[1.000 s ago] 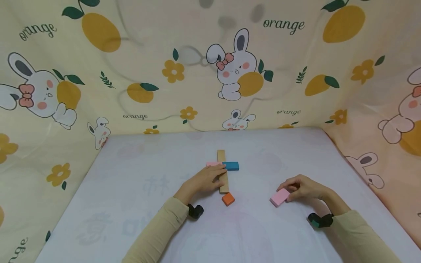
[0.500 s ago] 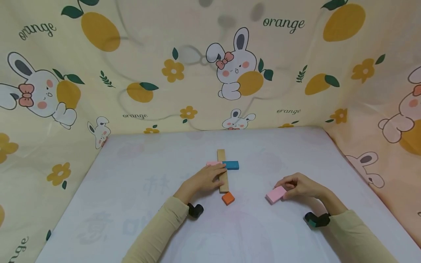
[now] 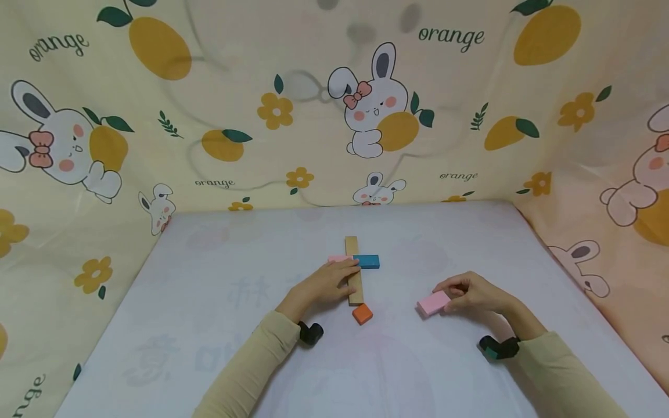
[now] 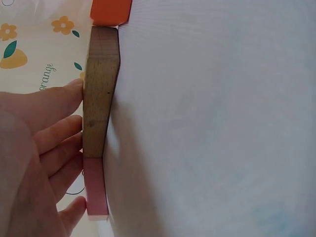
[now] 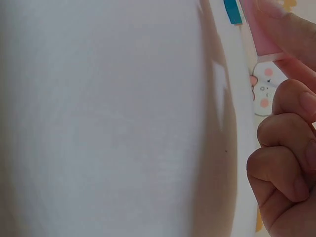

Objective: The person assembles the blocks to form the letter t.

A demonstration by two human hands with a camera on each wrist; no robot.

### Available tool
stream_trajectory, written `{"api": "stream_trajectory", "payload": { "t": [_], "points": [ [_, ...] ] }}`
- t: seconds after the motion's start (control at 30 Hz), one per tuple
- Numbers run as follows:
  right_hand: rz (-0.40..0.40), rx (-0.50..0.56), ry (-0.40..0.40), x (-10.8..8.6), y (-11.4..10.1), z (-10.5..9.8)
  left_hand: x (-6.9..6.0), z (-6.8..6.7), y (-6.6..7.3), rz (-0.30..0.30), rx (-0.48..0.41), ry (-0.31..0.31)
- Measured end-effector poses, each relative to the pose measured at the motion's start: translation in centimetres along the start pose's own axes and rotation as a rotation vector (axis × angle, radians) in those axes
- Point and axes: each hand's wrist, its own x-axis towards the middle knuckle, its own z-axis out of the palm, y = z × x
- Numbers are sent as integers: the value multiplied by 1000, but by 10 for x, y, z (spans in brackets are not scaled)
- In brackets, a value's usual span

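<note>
My right hand (image 3: 470, 294) pinches a pink block (image 3: 432, 303) between thumb and fingers, to the right of the arrangement. In the right wrist view that pink block (image 5: 264, 34) shows at the top, with the other fingers curled below it. My left hand (image 3: 326, 284) rests against a cross of flat blocks, fingers fairly straight. Its fingertips touch a plain wooden block (image 4: 101, 98) and a second pink block (image 4: 95, 187) in the left wrist view. A blue block (image 3: 369, 262) forms the cross's right arm. An orange block (image 3: 362, 314) lies turned at its near end.
All the blocks are on a white-covered table (image 3: 235, 249). A cloth backdrop (image 3: 219, 87) printed with rabbits and oranges rises behind and at both sides. Black wrist devices sit by each sleeve, and faint marks show through the cover at left.
My right hand has moved left and slightly away from me, carrying the pink block closer to the arrangement. The left hand and the other blocks have stayed in place.
</note>
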Motion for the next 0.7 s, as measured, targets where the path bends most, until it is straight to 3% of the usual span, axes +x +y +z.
{"api": "stream_trajectory", "payload": {
  "t": [0.13, 0.7],
  "points": [
    [23, 17, 24, 1, 0, 1, 1, 1, -1, 2, -5, 1],
    [-19, -6, 82, 7, -9, 13, 0, 0, 0, 6, -5, 12]
  ]
}}
